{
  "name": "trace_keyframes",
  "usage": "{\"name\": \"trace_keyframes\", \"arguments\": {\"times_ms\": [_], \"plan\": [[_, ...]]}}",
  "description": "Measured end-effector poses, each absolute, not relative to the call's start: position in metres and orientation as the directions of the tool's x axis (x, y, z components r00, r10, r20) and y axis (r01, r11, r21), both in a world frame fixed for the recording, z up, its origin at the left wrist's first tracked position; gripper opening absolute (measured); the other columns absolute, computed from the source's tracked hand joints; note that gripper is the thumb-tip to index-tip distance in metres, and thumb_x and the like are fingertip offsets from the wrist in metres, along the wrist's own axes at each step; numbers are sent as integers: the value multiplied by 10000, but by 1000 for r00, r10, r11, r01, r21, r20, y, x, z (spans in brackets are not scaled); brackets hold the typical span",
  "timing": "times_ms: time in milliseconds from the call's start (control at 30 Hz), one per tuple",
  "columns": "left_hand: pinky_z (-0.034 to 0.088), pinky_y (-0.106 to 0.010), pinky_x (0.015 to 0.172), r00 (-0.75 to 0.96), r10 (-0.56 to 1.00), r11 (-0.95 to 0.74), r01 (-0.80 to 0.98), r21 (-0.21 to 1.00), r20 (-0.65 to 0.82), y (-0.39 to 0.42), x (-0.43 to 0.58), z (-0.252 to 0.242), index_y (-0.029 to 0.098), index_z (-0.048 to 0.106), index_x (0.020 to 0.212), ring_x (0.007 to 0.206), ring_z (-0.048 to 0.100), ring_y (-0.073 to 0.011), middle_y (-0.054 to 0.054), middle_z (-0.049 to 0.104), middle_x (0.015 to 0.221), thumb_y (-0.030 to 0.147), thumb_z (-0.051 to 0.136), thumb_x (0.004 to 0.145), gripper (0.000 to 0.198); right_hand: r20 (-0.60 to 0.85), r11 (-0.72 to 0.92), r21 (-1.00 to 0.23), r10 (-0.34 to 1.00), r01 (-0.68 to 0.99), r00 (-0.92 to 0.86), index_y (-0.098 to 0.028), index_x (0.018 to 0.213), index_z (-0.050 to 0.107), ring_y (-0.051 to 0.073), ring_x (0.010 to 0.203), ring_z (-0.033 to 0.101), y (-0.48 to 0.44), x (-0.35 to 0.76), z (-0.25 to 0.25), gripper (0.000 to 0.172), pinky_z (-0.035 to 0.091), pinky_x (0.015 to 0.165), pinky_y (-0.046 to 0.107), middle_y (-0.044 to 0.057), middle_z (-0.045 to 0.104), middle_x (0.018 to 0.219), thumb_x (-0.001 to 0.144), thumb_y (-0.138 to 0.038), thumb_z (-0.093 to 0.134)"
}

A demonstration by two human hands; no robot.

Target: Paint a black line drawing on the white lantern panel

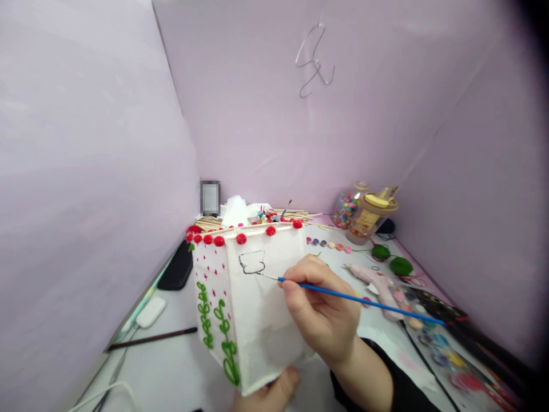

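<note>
White-panelled box [268, 320], head view: held over table [163, 372], left hand [278, 393] gripping its lower edge. Right hand [323, 309] pinches blue paintbrush [343, 293], tip at black outline [246, 271] on the front. Red pompoms [241, 238] line the top rim; green curls [225, 337] mark the left side.

Bent wire [317, 63] on wall [257, 103]; lidded cup [362, 224] beside jar [342, 210].

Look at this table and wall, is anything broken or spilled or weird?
Nothing looks clearly broken or spilled. The oddest thing is the crooked wire on the back wall, bent into curves. The white decorated box also has a greyish patch low on its front, maybe shadow or damp; I can't tell.
</note>
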State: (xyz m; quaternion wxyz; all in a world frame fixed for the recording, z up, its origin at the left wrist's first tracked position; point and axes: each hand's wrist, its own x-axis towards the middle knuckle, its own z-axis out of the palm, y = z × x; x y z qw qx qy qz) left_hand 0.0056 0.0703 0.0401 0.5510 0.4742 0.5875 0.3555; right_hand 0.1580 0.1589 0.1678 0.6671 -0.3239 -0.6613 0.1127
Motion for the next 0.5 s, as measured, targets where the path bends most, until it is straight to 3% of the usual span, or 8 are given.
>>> {"name": "trace_keyframes", "arguments": {"times_ms": [200, 400, 500], "plan": [[245, -512, 1295, 116, 924, 327, 250, 911, -363, 72, 5, 41, 229, 748, 1308, 1386, 639, -349, -129, 834, 1208, 523, 719, 866, 532, 806, 753, -582, 583, 307, 99, -213, 799, 639, 119, 597, 605, 160, 157, 168, 135, 492, 573, 255, -32, 642, 655, 885, -109, 629], [276, -470, 1302, 141, 926, 310, 253, 917, -352, 72, 5, 35, 241, 718, 1355, 1418, 612, -332, -105, 838, 1205, 544, 700, 851, 588, 802, 744, -591, 583, 312, 128, -216, 792, 623, 106, 591, 590, 161, 156, 168, 147, 477, 578, 241, -49, 619, 655, 882, -99, 623], [168, -508, 1318, 128, 919, 332, 260, 907, -373, 72, 4, 32, 225, 729, 1342, 1473, 551, -353, -122, 820, 1249, 575, 703, 843, 609, 797, 739, -600, 588, 307, 141, -217, 789, 619, 104, 588, 584, 161, 156, 168, 149, 473, 580, 238, -52, 611, 652, 882, -99, 622]]}}
